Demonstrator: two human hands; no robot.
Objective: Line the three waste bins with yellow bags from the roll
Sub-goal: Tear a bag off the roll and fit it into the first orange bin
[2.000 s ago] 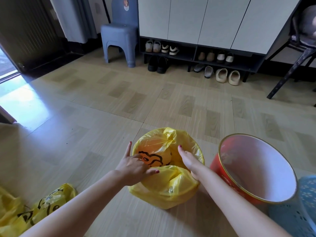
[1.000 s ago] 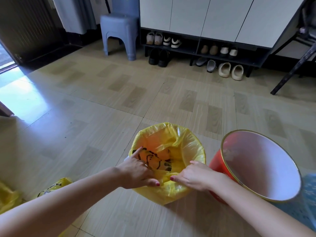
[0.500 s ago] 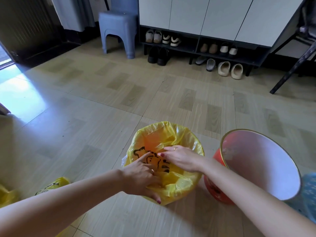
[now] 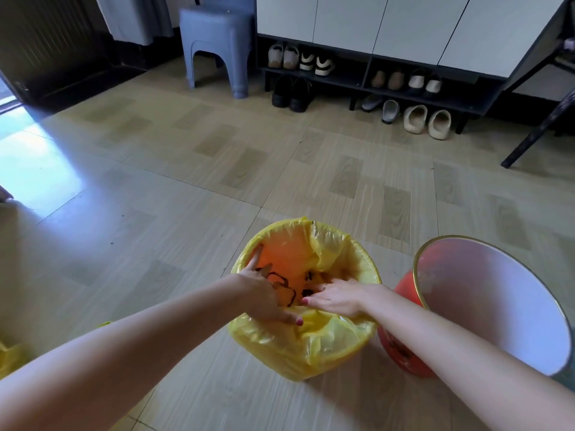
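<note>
The yellow bag (image 4: pixel 306 346) now lies deeper in its bin, its mouth folded over the rim, black print showing inside. Both hands have moved inside since half a second ago: the left hand (image 4: pixel 264 293) and right hand (image 4: pixel 334 297) press the lining down with fingers straight, gripping nothing. The bin stands on the floor (image 4: pixel 155 213), just beside the red bin (image 4: pixel 485 309), unlined.

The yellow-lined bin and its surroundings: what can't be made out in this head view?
- Bin itself: wrapped by the yellow bag, so its colour and shape stay hidden.
- Black print on the bag: covered partly by the left hand and right hand, so unreadable.
- Red bin: right side cut off by the frame edge and the right arm.
- Third bin: not clearly seen.
- Yellow plastic at the left edge: cut off; roll or loose bag, unclear.
</note>
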